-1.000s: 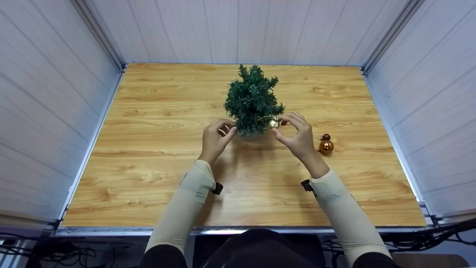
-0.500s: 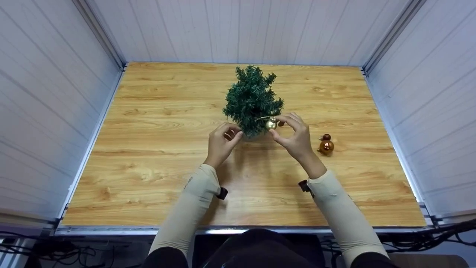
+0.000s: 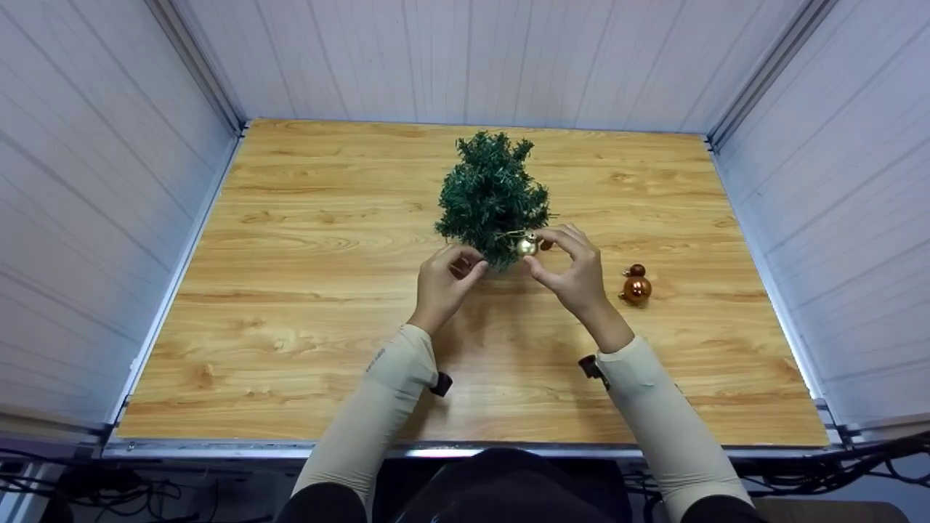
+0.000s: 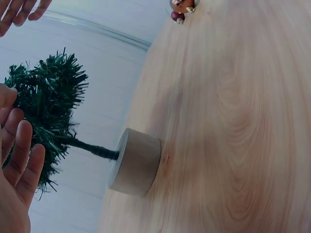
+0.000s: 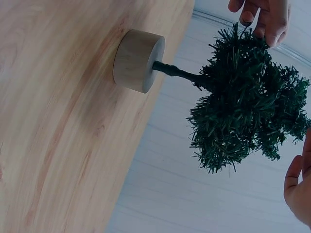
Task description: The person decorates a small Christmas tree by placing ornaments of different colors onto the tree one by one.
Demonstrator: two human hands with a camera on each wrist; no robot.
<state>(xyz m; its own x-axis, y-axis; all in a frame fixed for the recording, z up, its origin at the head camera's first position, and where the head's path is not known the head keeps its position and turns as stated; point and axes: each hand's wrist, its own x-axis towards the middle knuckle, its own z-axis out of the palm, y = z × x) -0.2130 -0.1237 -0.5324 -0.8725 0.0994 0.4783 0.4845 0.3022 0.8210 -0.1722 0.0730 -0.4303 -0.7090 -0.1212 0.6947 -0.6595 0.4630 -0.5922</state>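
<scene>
Centre: you see a dark-green tree point(image 3: 494, 192) and gold bauble point(image 3: 527, 246); right, a copper bauble point(image 3: 637, 290); below, a yellow-brown, wood-grained tabletop point(image 3: 512, 378).

Left arm point(image 3: 341, 450): enters from 7 o'clock in the head view; slants toward 1; clad almost to the wrist in a pale sleeve point(image 3: 396, 370).

Left hand point(image 3: 445, 287): bare; brings thumb and forefinger together in a pinch; leaves the other fingers point(image 4: 20, 150) loosely bent and slightly spread, at 8 o'clock in the left wrist view.

Right arm point(image 3: 657, 407): enters from between 4 and 5 o'clock; slants toward 11; likewise sleeved.

Right hand point(image 3: 577, 274): bare; arches thumb and forefinger toward each other, tips near but apart; shows at 4 o'clock in the right wrist view.
</scene>
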